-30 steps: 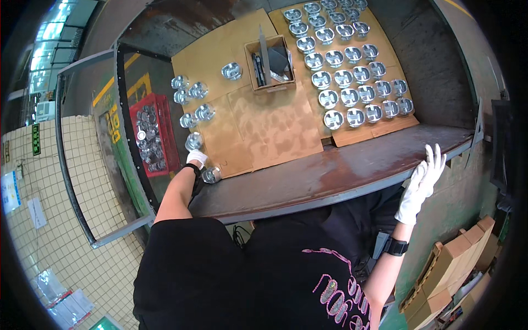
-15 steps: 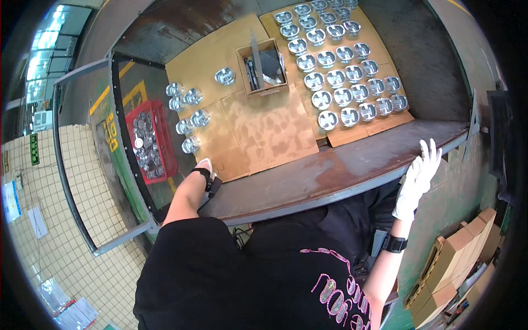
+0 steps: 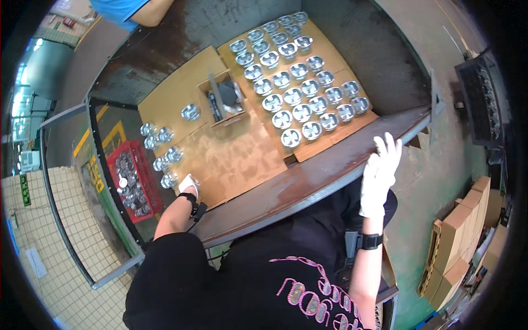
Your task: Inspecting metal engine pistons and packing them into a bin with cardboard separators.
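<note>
Shiny metal pistons stand in rows on cardboard [image 3: 322, 144] at the right of a dark metal bench; one such piston [image 3: 291, 138] ends the nearest row. At the left a looser group stands, and its nearest piston [image 3: 169, 180] is just beyond my left hand [image 3: 189, 184]. That hand wears a white glove and rests low over the cardboard's left front corner; its fingers are too foreshortened to read. My right hand [image 3: 380, 171], gloved in white too, is raised at the bench's front edge with fingers stretched out and nothing in them.
An open cardboard box [image 3: 230, 117] with dark tools stands mid-bench. A red crate [image 3: 148, 176] of metal parts lies beyond the left side. A metal lip [image 3: 308, 190] runs along the front. Another person's blue sleeve [image 3: 121, 10] shows at the far left.
My view has turned, shifting the bench leftward and tilting it. The other person's arm has come into view. My left hand remains by the nearest left piston; my right stays raised with fingers stretched.
</note>
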The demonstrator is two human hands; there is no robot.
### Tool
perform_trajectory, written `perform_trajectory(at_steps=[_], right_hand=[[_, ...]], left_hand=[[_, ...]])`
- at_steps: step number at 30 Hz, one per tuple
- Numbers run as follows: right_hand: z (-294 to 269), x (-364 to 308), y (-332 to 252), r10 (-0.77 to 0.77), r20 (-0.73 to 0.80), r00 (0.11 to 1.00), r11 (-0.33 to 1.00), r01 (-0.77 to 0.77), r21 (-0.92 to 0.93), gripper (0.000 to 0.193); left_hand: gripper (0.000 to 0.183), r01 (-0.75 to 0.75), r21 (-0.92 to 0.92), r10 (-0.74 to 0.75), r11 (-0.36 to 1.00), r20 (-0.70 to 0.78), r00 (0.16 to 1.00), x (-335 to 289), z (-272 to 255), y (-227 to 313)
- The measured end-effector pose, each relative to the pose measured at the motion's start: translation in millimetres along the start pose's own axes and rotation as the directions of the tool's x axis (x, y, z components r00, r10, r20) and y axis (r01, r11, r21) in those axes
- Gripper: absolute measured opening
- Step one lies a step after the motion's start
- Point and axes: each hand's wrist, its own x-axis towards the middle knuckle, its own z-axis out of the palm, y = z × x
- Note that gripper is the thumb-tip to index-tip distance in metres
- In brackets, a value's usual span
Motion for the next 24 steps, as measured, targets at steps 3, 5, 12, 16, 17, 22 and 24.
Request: perform_trajectory(at_steps=[3, 5, 12, 16, 17, 22, 24], right_hand=[[3.2, -1.1, 2.0, -0.044, -0.007, 0.999, 0.999, 0.043, -0.022, 0.035], [-12.2, -10.0, 19.6, -0.024, -0.055, 0.998, 0.991, 0.017, -0.132, 0.034], [-28.6, 1.1, 3.4, 0.010, 0.009, 1.000, 1.000, -0.010, -0.017, 0.035], [-54.7, -12.8, -5.1, 0.188, 0.068, 0.980, 0.875, -0.199, 0.441, 0.039], [-63.1, -16.2, -12.4, 0.306, 0.173, 0.936, 0.728, -0.347, 0.591, 0.039], [-78.1, -34.5, -9.6, 0.423, 0.233, 0.876, 0.257, -0.363, 0.896, 0.042], [-83.4, -39.8, -7.3, 0.455, 0.233, 0.859, 0.183, -0.347, 0.920, 0.044]], left_hand=[[0.019, -0.100, 0.336, 0.012, 0.937, 0.253, 0.967, -49.6, 74.0, -27.1], [0.029, -0.185, 0.642, -0.287, 0.744, 0.557, 0.779, -209.2, 165.5, -28.6], [0.031, 0.047, 0.572, -0.574, 0.819, 0.811, 0.113, -500.3, 272.8, -19.7], [0.027, 0.056, 0.600, -0.596, 0.798, 0.800, -0.070, -586.1, 287.6, -27.2], [0.027, 0.028, 0.597, -0.590, 0.802, 0.798, -0.120, -603.1, 287.7, -30.4], [0.028, -0.003, 0.662, -0.657, 0.749, 0.743, -0.127, -664.9, 276.3, -58.2], [0.028, -0.045, 0.671, -0.664, 0.740, 0.718, -0.210, -668.9, 277.5, -76.0]])
